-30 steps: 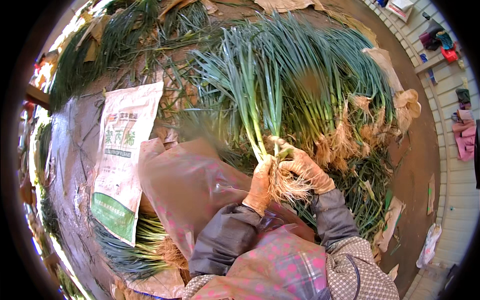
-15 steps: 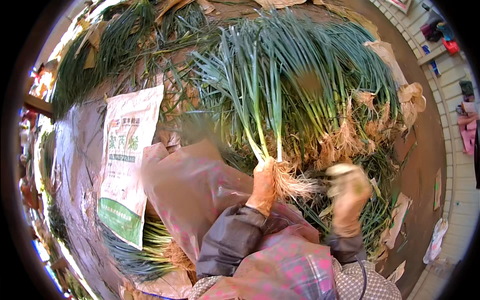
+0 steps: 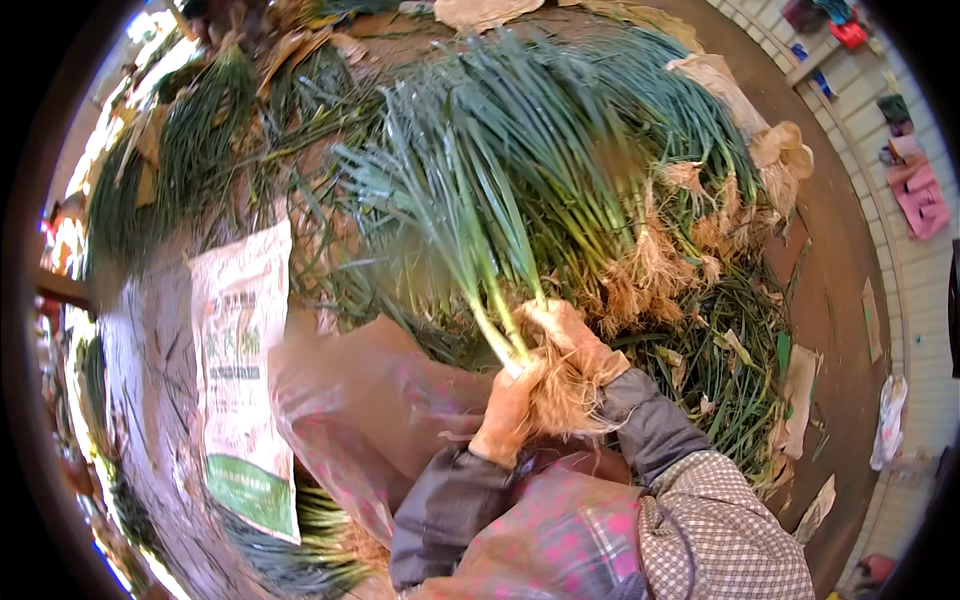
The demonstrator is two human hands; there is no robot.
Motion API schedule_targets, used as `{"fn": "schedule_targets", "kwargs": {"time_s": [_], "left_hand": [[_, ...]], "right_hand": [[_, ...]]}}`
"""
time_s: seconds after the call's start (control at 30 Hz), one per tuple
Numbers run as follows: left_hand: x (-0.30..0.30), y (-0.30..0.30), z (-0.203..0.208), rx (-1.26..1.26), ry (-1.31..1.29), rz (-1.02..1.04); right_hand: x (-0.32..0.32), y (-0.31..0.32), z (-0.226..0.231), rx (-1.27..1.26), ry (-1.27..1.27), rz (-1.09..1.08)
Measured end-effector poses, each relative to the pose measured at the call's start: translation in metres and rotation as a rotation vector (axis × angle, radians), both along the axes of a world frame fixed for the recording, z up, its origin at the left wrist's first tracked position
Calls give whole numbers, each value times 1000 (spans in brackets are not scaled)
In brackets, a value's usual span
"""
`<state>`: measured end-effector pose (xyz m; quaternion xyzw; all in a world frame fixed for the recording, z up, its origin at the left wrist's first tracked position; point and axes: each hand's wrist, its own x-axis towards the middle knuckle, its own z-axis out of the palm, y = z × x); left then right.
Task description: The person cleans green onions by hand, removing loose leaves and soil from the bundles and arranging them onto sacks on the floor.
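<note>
A few long green onions (image 3: pixel 487 285) stand tilted in front of me, leaves pointing up and away. Around their pale lower stems my left hand (image 3: pixel 508 408) is closed. Just right of it, my right hand (image 3: pixel 572 335) closes on one stem of the same bunch, above the roots. Stringy pale roots (image 3: pixel 567 398) hang between and below both hands, over my lap. The plastic sheet (image 3: pixel 350 385) with pink spots covers my legs. Parts of the fingers are hidden by the stems and roots.
A large pile of green onions (image 3: pixel 590 190) lies ahead, roots toward me. Loose leaves (image 3: pixel 715 400) heap at my right. A white and green woven sack (image 3: pixel 240 370) lies at left, over another bundle (image 3: pixel 315 525). More onions (image 3: pixel 205 125) lie far left; a pale wall (image 3: pixel 850 130) runs along the right.
My right hand has moved left and in from beside the bunch and has taken hold of a stem. My left hand, with the onions, has come slightly lower and nearer.
</note>
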<state>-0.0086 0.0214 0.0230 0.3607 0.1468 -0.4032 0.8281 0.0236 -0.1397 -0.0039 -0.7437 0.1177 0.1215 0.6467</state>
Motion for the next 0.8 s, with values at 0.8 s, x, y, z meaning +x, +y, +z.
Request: {"fn": "schedule_targets", "kwargs": {"time_s": [0.8], "left_hand": [[30,-27,14,-48,121,49]], "right_hand": [[-57,-11,44,-1220,-615,30]]}}
